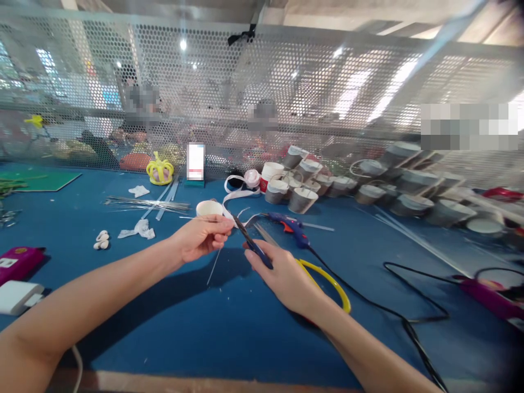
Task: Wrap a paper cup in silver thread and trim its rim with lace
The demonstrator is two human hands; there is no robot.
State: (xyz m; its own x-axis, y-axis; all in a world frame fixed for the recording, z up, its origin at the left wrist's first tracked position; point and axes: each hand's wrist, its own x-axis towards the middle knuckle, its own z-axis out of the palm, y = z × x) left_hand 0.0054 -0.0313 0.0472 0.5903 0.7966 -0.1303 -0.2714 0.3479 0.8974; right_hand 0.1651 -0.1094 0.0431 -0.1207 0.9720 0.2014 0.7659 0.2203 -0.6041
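Observation:
My left hand (204,237) is closed in a pinch on a thin metal wire (213,266), which slants down towards the table. Behind the fingers sits a white ribbon roll (209,208), its white ribbon (231,197) curling back. In my right hand (282,273) is a slim dark hand tool (254,245); its tip reaches the left fingertips, and my palm hides its rear end, so I cannot tell its exact kind. A yellow looped handle (333,284) lies partly under my right hand. Just beyond is a blue glue gun (291,226).
Grey cups (303,200) crowd the back right. A yellow crown-shaped piece (160,169), a phone (195,162) and loose wires (147,204) lie at the back left. Black cord (368,303) crosses the right side. A perforated metal screen (229,82) borders the table's far edge.

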